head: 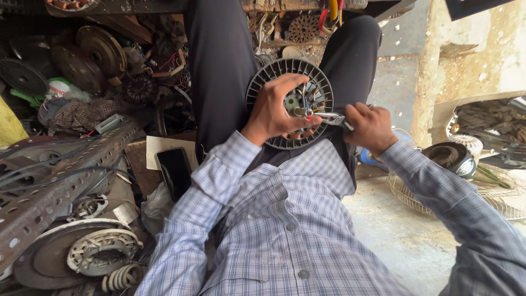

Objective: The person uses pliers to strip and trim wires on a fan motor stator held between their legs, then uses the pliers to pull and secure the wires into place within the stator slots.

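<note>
Amid a cluttered repair floor, the left hand [272, 112] grips a ribbed fan motor [289, 103] while the right hand [370, 127] clasps a metal tool [329, 117] at its wires; steady aim needed.

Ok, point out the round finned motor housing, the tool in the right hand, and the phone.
motor housing [274, 77], head view, upper-left finned rim.
tool [327, 117], head view, metal shaft.
phone [175, 169], head view, middle of dark screen.

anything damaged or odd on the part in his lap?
The round finned motor housing lies on the lap with bare coloured wires sticking loose from its centre. The left hand steadies it; the right hand holds a metal tool there. No cracks are visible.
</note>
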